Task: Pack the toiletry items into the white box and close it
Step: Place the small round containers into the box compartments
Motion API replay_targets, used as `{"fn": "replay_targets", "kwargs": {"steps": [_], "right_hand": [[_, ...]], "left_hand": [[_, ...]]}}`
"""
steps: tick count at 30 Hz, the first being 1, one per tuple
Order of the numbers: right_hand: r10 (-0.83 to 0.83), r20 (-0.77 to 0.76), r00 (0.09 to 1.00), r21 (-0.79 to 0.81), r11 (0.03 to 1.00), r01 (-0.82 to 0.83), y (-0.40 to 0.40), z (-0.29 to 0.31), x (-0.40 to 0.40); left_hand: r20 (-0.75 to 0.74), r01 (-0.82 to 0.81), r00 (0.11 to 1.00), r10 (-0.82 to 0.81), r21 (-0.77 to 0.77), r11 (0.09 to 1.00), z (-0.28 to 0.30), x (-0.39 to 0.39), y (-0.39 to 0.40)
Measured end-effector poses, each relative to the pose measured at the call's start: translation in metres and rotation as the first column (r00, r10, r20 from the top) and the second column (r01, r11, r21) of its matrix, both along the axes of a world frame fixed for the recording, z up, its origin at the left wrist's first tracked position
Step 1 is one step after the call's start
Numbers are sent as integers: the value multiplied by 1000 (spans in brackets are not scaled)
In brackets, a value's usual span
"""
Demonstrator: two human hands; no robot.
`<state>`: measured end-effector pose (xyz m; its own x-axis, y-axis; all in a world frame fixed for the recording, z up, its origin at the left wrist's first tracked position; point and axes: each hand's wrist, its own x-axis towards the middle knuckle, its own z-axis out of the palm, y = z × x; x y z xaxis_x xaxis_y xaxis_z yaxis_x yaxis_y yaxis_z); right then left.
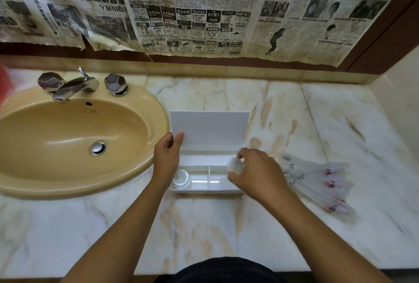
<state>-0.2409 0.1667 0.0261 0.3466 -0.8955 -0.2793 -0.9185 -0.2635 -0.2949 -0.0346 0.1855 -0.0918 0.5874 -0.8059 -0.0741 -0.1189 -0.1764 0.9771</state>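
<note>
Box point(205, 180) open beside sink point(74, 144), lid point(209, 130) pinched up by left hand point(166, 158). One jar point(181, 178) inside; right hand point(256, 173) grips 2nd jar point(235, 165) over box. Packets point(317, 180) right of box unpacked, closing left.

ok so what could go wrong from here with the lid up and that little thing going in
The left hand holds the raised lid by one corner only; if it slips, the lid may drop onto the right hand. The small clear item in that hand's fingertips looks round and could roll off the box's edge. The plastic-wrapped packets lie loose beside the box, and the right forearm could nudge them.
</note>
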Motion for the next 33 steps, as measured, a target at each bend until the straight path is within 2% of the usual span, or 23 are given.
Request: {"fn": "replay_targets", "kwargs": {"steps": [5,11,19,28,33], "right_hand": [[147,93,985,88,984,-156,19,-19,63],[233,141,962,57,968,-243,27,-46,92],[113,192,975,93,987,-133,24,-52,83],[-24,305,952,222,974,-47,23,-64,85],[-15,324,946,205,977,-55,23,-64,80]], "left_hand": [[3,-4,1000,4,-7,1000,0,1,0],[-7,-3,1000,3,-25,1000,1,0,1],[-6,1,1000,-1,3,1000,1,0,0],[-20,-4,1000,4,3,1000,2,0,1],[-13,-6,1000,6,-1,1000,3,0,1]]}}
